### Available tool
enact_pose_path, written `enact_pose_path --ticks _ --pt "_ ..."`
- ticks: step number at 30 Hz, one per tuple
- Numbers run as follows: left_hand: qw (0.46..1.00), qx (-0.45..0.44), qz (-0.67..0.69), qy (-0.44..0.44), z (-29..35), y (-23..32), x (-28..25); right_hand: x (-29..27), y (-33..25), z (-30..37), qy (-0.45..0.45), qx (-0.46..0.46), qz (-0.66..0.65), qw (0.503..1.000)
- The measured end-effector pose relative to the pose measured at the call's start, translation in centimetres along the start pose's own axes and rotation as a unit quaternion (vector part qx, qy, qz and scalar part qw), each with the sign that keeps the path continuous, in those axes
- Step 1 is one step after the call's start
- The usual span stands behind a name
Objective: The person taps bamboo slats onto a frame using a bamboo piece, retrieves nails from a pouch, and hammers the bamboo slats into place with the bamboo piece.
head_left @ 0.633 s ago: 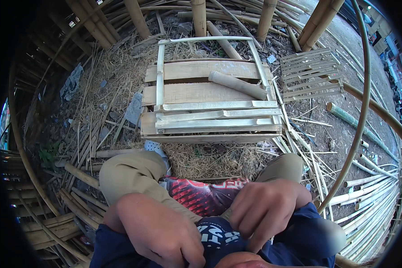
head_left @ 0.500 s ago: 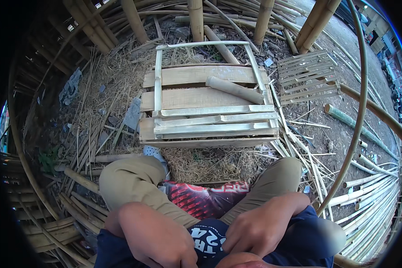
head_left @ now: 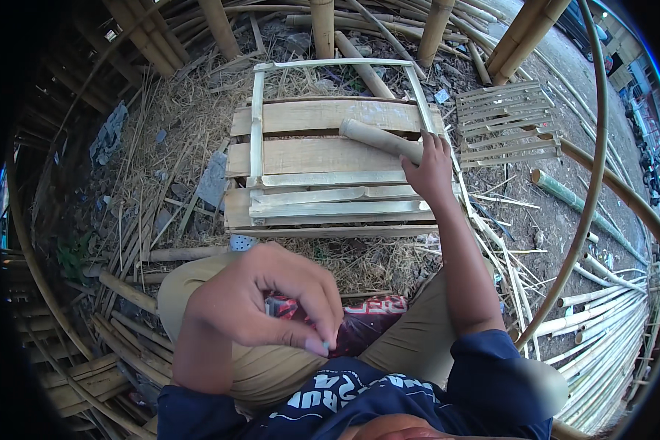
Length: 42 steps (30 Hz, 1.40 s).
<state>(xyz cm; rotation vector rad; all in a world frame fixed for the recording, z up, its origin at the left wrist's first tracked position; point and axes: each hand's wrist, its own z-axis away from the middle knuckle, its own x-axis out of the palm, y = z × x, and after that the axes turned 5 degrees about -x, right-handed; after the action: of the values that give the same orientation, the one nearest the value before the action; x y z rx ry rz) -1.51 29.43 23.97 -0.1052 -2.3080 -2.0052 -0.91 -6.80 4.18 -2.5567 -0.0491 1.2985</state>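
Note:
A short bamboo tube [head_left: 378,137] lies slantwise on a low bench of wooden planks [head_left: 301,155]. My right hand [head_left: 433,172] reaches over the bench and is closed around the tube's right end, hiding that end. Close to my lap, my left hand [head_left: 271,297] is raised with thumb and fingers pinched together. A tiny greenish-pale thing shows at those fingertips, too small to name. A frame of pale split-bamboo strips [head_left: 257,132] rests on the bench, with several crosspieces [head_left: 345,196] lying side by side near its front edge.
A slatted bamboo panel [head_left: 506,121] lies on the ground right of the bench. Many bamboo poles [head_left: 609,330] are stacked at the lower right. Thick upright posts [head_left: 321,29] stand behind the bench. A curved bamboo strip [head_left: 600,147] arches on the right; straw and scraps cover the ground.
Both hands were together at my chest. The right has reached forward onto the bamboo tube; the left has lifted forward, pinched. The tube still lies on the bench.

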Motion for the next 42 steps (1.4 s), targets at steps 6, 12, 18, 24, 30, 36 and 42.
enact_pose_path --ticks 6,12,18,24,30,36,42 --pt "0.93 -0.049 0.127 0.341 -0.5 -1.5 0.4 2.9 0.9 -0.9 -0.183 0.098 0.101 0.973" --pt "0.906 -0.058 0.077 0.411 -0.2 -2.0 -0.4 3.6 2.7 -1.2 -0.198 0.107 0.051 0.973" --pt "0.887 -0.077 0.09 0.445 0.4 -2.4 -0.8 2.3 0.5 -1.4 -0.169 0.066 0.048 0.982" --pt "0.883 -0.05 0.055 0.464 -0.2 -4.1 -2.2 0.8 -1.4 -1.3 -0.101 0.079 -0.052 0.99" --pt "0.835 -0.088 -0.011 0.543 -2.2 -5.3 -1.9 -5.0 -8.6 1.6 -0.221 0.112 -0.48 0.842" --pt "0.817 -0.056 0.056 0.571 -4.1 -6.2 -1.5 -6.6 -13.3 4.7 -0.343 0.045 -0.555 0.756" --pt "0.792 -0.066 0.125 0.594 -5.1 -5.5 -2.2 -6.5 -13.5 7.4 -0.351 -0.035 -0.64 0.683"
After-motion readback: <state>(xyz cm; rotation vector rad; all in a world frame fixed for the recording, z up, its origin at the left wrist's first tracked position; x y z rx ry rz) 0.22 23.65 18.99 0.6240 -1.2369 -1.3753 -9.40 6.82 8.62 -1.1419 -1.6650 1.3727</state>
